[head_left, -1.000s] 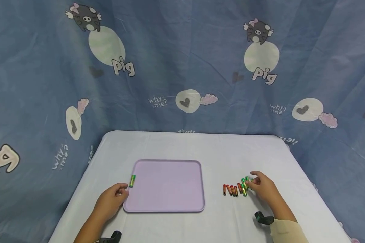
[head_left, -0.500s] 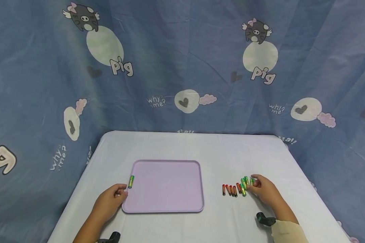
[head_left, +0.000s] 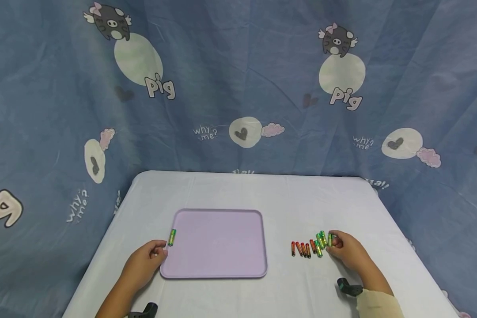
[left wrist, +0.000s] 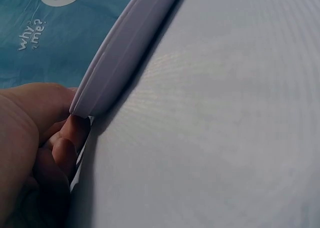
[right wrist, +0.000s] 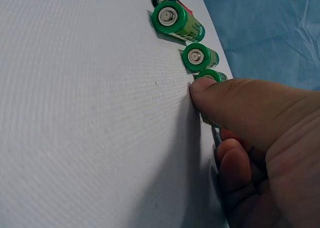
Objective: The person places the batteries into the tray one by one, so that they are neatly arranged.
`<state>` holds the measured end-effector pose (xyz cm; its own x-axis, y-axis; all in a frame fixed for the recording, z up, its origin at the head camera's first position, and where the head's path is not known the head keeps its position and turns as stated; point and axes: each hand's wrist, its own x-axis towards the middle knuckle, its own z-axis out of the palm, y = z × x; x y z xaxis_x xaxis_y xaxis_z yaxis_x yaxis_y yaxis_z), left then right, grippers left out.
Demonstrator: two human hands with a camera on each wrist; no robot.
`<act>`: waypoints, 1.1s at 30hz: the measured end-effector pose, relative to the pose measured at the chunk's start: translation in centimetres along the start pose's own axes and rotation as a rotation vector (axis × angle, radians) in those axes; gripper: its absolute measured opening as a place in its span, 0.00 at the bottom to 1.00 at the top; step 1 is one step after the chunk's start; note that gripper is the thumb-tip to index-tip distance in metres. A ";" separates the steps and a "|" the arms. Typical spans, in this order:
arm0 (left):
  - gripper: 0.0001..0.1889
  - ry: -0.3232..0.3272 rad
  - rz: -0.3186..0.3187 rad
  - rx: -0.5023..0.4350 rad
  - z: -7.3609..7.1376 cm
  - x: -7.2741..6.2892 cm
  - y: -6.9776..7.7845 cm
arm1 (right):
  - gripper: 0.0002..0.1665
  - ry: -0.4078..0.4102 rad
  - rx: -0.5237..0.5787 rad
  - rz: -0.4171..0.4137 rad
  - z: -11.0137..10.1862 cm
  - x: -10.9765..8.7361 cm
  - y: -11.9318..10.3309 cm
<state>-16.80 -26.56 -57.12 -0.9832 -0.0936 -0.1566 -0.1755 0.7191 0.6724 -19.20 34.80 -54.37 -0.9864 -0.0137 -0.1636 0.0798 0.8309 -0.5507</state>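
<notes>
A lilac tray [head_left: 214, 245] lies on the table, with one green battery [head_left: 172, 237] at its left edge. My left hand [head_left: 143, 263] pinches the tray's left rim; in the left wrist view the thumb [left wrist: 47, 100] meets the rim, other fingers curled below. To the right, my right hand [head_left: 347, 249] pinches a green battery [head_left: 330, 240] between thumb and index finger, the thumb hiding most of it in the right wrist view. Just left of that hand lie three more green batteries [head_left: 319, 249], close together.
Several red-and-black batteries [head_left: 303, 249] lie in a loose row between the tray and the green ones. White cloth covers the table [head_left: 278, 194]. A blue printed curtain [head_left: 222, 79] hangs behind its far edge.
My right hand has shifted slightly right and nearer to me, its thumb coming away from the neighbouring green batteries. The left hand and tray have stayed put.
</notes>
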 end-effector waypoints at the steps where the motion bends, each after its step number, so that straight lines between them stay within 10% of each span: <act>1: 0.22 -0.001 0.004 -0.002 0.0 0.0 0.0 | 0.35 0.001 -0.003 0.001 0.0 0.0 0.1; 33: 0.23 -0.019 -0.010 0.001 -0.4 -0.4 0.9 | 0.37 0.035 0.016 -0.006 0.1 1.8 -4.0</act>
<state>-16.53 -26.17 -56.16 -0.9804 -0.0877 -0.1765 -0.1850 0.7189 0.6701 -21.28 31.37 -52.58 -0.9913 0.0008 -0.1313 0.0755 0.8217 -0.5649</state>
